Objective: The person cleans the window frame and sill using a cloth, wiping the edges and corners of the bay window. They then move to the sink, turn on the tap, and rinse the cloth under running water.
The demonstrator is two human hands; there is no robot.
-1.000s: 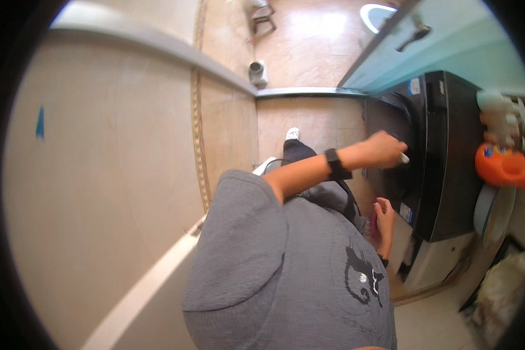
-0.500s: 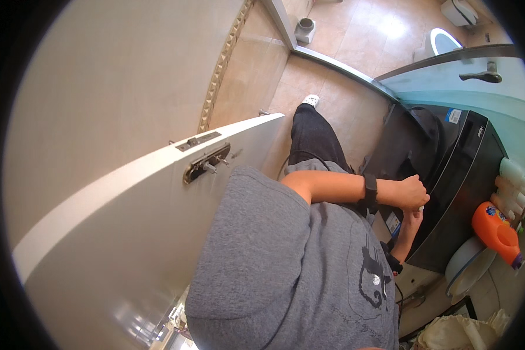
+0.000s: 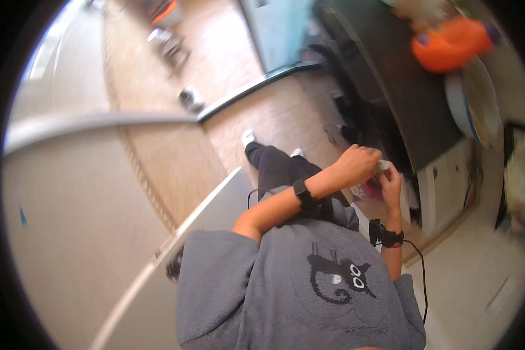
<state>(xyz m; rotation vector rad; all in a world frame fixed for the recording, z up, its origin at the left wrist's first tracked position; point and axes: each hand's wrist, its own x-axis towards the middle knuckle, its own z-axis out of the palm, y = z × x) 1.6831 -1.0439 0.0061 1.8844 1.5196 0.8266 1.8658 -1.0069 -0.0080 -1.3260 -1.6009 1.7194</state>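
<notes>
Both of my hands meet in front of my body, right of the middle. My left hand [image 3: 359, 163], with a black band on its wrist, is closed at a small whitish object [image 3: 382, 165]. Fingers of my right hand [image 3: 392, 182] pinch the same object from the other side. Its kind is too small and blurred to make out. Black and red bands circle my right wrist. Just beyond the hands stands a black appliance [image 3: 414, 76], shaped like a front-loading washing machine, with its dark door apparently swung out.
An orange detergent bottle [image 3: 449, 46] is at the appliance's far right, by a white basin [image 3: 478, 96]. A white door [image 3: 204, 221] stands at my left. A metal threshold [image 3: 233, 99] crosses the tiled floor ahead. A thin black cable [image 3: 424, 280] hangs by my right arm.
My view has turned right, so the appliance, bottle and basin appear higher up. The joined hands now sit away from the appliance's front, and the whitish object shows more.
</notes>
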